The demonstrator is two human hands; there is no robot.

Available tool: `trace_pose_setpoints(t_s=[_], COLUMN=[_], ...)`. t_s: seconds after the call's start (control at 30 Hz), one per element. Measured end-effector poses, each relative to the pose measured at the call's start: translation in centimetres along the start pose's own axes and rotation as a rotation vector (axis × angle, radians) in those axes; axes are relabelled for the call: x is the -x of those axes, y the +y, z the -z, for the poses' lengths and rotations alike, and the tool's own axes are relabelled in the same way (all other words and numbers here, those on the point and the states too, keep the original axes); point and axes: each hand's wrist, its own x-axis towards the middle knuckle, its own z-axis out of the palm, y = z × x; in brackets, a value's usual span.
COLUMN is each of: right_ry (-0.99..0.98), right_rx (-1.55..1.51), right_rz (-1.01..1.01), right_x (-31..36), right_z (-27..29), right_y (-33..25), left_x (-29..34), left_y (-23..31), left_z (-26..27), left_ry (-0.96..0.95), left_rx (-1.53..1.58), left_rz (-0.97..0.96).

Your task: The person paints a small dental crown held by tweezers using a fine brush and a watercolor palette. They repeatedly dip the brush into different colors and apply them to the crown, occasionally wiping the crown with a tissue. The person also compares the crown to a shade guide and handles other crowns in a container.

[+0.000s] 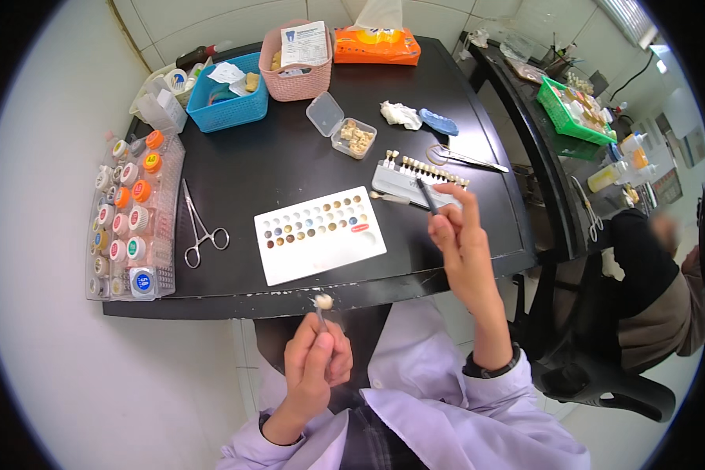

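Observation:
In my left hand (313, 364), low in front of the table's near edge, fingers close round a slim metal holder. A small cream-coloured dental crown (323, 301) sits at its upper end. My right hand (468, 254) pinches a thin dark brush (426, 193) whose tip points away over the shade guide. That white shade guide (392, 180) carries a row of tooth-shaped tabs, and one loose tab (390, 199) lies along its near side. Left of it rests a white palette (305, 265) with rows of coloured stain wells.
Locking forceps (204, 235) lie beside a clear rack (169, 204) of small capped jars on the left. A lidded box (354, 139) of crowns, blue basket (231, 113), pink basket (301, 84), tissue pack (376, 48) and scissors (474, 160) are farther back. Someone sits at right (658, 290).

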Motion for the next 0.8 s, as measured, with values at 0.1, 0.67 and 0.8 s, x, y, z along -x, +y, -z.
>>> trace_pose_setpoints(t_s=[0.1, 0.67, 0.8], right_ry=[-0.095, 0.187, -0.004], right_rx=[0.043, -0.17, 0.086], right_rz=[-0.019, 0.257, 0.234], right_x=[0.6, -0.7, -1.9], right_z=[0.2, -1.9, -3.1], right_y=[0.4, 0.7, 1.3], left_x=[0.5, 1.2, 1.2], left_y=[-1.0, -0.4, -0.6], left_z=[0.4, 1.7, 1.6], left_ry=[0.033, 0.101, 0.099], left_rx=[0.023, 0.1, 0.06], left_rz=[0.026, 0.032, 0.039])
